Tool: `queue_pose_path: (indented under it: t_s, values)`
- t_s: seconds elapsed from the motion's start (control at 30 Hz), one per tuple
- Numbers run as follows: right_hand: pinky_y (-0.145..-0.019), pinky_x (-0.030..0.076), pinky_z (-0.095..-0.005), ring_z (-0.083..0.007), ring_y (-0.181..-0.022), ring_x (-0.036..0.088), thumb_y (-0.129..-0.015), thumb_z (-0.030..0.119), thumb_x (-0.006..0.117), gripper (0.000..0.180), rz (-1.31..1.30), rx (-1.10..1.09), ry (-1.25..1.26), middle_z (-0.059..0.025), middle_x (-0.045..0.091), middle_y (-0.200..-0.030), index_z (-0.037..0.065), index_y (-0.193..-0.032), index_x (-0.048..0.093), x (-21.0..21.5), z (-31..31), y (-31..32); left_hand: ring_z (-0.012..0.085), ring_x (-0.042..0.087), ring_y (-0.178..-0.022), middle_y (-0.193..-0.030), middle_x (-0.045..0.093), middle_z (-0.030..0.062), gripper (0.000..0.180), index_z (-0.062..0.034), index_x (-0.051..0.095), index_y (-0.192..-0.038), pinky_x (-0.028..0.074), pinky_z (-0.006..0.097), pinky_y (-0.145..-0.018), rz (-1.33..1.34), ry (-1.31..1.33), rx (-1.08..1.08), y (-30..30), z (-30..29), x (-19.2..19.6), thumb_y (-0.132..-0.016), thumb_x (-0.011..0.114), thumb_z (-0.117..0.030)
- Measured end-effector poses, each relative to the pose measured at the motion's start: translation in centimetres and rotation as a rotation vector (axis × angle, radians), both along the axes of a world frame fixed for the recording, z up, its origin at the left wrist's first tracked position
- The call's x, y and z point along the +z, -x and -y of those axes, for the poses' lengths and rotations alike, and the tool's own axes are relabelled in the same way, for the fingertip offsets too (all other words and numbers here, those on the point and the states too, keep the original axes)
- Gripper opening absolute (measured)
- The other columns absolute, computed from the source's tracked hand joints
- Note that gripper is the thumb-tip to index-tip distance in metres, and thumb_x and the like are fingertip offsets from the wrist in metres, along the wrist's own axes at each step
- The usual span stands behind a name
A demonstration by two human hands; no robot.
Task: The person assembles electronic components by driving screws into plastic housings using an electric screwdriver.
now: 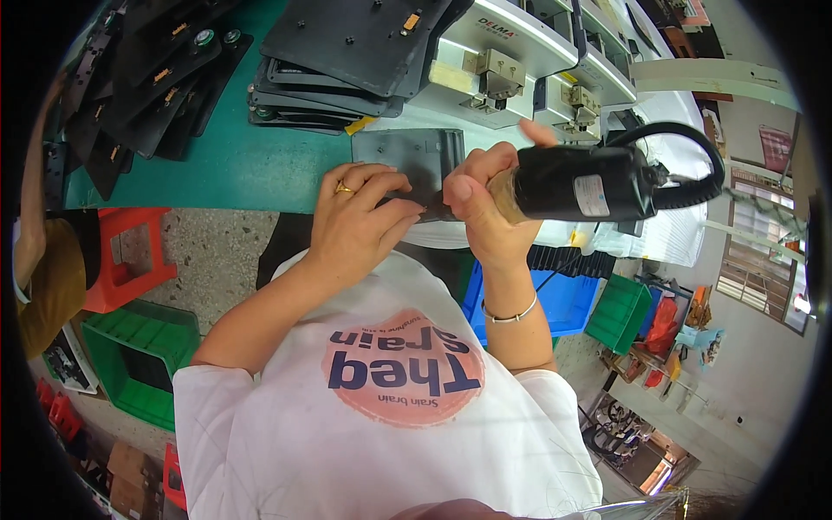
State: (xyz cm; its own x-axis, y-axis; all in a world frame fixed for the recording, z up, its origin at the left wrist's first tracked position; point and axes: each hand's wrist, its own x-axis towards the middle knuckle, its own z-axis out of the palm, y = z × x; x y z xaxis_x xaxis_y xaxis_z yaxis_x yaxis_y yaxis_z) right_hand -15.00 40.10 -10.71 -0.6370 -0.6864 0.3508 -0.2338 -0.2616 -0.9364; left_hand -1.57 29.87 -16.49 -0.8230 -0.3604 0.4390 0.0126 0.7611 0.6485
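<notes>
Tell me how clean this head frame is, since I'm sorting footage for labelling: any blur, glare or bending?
Head view: fisheye bends the green table edge and darkens the corners; light is even, with mild glare on the white machine; the right hand gripping the black power tool has a slightly motion-blurred thumb tip; the left hand on the grey plate is sharp.
</notes>
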Motion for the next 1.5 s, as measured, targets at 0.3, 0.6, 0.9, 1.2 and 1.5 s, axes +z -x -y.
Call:
queue_pose_path:
  t_s: [0.3,0.6,0.9,1.2,1.5]
  values:
    - [-0.063,0.05,-0.0327,-0.0174,-0.063,0.058,-0.078,-0.002,0.075,0.056,-0.33,0.105,-0.063,-0.004,0.055,-0.072,0.01,-0.112,0.032,0.0,-0.8,-0.7,0.023,0.054,-0.11,-0.104,0.062,0.0002,0.013,-0.0149,0.069,-0.085,0.036,0.042,-0.094,0.004,-0.001,-0.049,0.1,0.3,0.6,-0.073,0.074,-0.016]
    - [-0.051,0.047,-0.0305,-0.0142,-0.056,0.049,-0.084,-0.002,0.066,0.048,0.076,-0.006,0.273,-0.0006,0.048,-0.068,0.017,-0.121,0.041,1.6,-2.2,3.1,0.0222,0.053,-0.11,-0.104,0.061,0.0003,0.016,-0.013,0.067,-0.089,0.034,0.043,-0.096,0.116,0.056,-0.056,0.4,-0.1,1.7,-0.075,0.074,-0.017]
    - [-0.053,0.051,-0.0331,-0.0143,-0.054,0.052,-0.085,-0.004,0.062,0.052,-0.208,-0.467,0.521,-0.0043,0.053,-0.072,0.008,-0.129,0.037,6.3,-3.2,14.1,0.0213,0.055,-0.111,-0.103,0.061,0.0009,0.016,-0.0128,0.067,-0.089,0.034,0.044,-0.1,0.119,0.046,-0.096,1.6,-0.6,1.6,-0.076,0.074,-0.015]
    - [-0.055,0.051,-0.0357,-0.0144,-0.055,0.053,-0.087,-0.004,0.06,0.05,-0.232,-0.481,0.403,-0.0057,0.054,-0.069,0.008,-0.13,0.036,5.1,-3.5,15.2,0.0218,0.056,-0.112,-0.105,0.061,0.001,0.018,-0.0138,0.066,-0.09,0.034,0.043,-0.102,0.156,0.07,-0.105,1.5,-0.6,1.6,-0.075,0.076,-0.015]
    - [-0.053,0.052,-0.031,-0.0138,-0.053,0.053,-0.082,-0.009,0.065,0.05,-0.156,-0.174,0.473,-0.0088,0.056,-0.071,0.003,-0.125,0.041,5.4,-3.6,17.2,0.0236,0.057,-0.112,-0.104,0.061,0.0019,0.02,-0.0125,0.067,-0.09,0.035,0.045,-0.101,0.144,0.023,-0.121,1.3,-0.3,1.4,-0.073,0.078,-0.015]
